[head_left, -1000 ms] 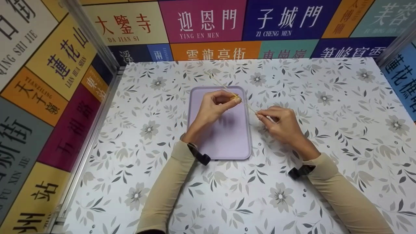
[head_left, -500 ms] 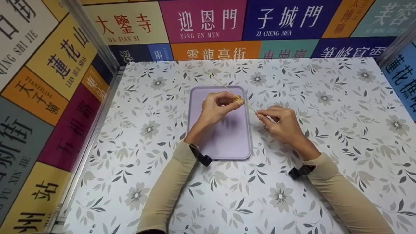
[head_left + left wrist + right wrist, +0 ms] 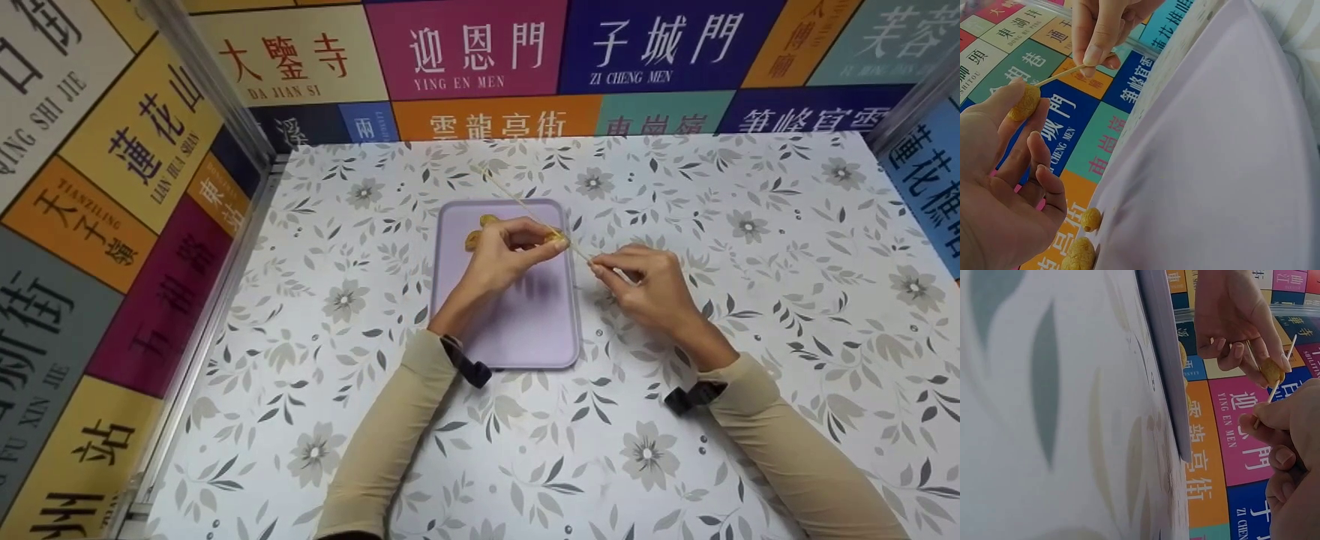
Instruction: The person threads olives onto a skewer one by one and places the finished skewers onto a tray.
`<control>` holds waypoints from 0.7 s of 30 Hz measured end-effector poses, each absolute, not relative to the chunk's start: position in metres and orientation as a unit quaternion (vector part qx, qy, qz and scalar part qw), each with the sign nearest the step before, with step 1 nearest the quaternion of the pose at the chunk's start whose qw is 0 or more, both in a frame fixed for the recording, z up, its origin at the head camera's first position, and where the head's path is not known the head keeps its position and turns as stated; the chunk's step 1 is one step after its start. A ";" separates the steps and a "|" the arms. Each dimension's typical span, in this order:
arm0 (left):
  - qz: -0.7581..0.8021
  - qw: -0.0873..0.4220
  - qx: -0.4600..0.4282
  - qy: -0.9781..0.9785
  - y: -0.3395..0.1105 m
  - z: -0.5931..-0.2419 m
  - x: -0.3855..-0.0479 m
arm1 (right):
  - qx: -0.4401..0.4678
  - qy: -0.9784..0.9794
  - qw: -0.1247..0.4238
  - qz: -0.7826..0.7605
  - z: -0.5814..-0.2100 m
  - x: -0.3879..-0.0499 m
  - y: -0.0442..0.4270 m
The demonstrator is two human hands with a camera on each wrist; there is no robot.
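Observation:
A thin wooden skewer [image 3: 512, 195] slants across the far part of a lilac tray [image 3: 517, 334]. My left hand [image 3: 501, 251] pinches a yellow-brown wrinkled ball of food [image 3: 1026, 103] between thumb and fingers; the skewer runs through it, as the right wrist view shows. With thumb and fingertips, my right hand [image 3: 649, 289] grips the skewer's near end, just right of the tray. In the left wrist view, a short bare length of skewer [image 3: 1061, 74] shows between ball and right hand. More yellow-brown balls [image 3: 1091, 219] lie on the tray, partly behind my left hand.
A white tablecloth [image 3: 645, 457] with grey flowers and leaves covers the table. Upright panels [image 3: 480, 49] with coloured signs stand along the back and left edges, and part of another shows at the right. Black wrist cameras [image 3: 472, 370] sit at both cuffs.
My left hand has slid slightly right and nearer with the ball, along the skewer toward my right hand. Balls on the tray have come into sight behind it. My right hand stays nearly still.

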State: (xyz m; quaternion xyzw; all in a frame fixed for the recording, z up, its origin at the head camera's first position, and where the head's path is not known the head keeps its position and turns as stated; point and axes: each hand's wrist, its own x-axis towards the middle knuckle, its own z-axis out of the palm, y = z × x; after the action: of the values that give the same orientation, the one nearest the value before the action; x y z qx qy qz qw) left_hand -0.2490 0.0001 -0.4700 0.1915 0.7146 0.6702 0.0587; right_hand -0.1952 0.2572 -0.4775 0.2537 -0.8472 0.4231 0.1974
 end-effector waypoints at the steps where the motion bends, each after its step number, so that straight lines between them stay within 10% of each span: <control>1: 0.669 0.061 0.192 0.716 0.001 -0.470 -0.249 | 0.254 -0.847 0.198 0.423 -0.477 -0.195 0.257; 21: 0.648 0.070 0.223 0.724 0.009 -0.476 -0.246 | 0.252 -0.839 0.182 0.446 -0.478 -0.194 0.253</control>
State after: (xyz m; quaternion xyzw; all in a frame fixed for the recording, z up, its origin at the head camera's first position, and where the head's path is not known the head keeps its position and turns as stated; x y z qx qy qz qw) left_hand -0.2455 0.0095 -0.4760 0.2233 0.7244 0.6484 0.0697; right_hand -0.1938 0.2534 -0.4778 0.2524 -0.8390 0.4463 0.1820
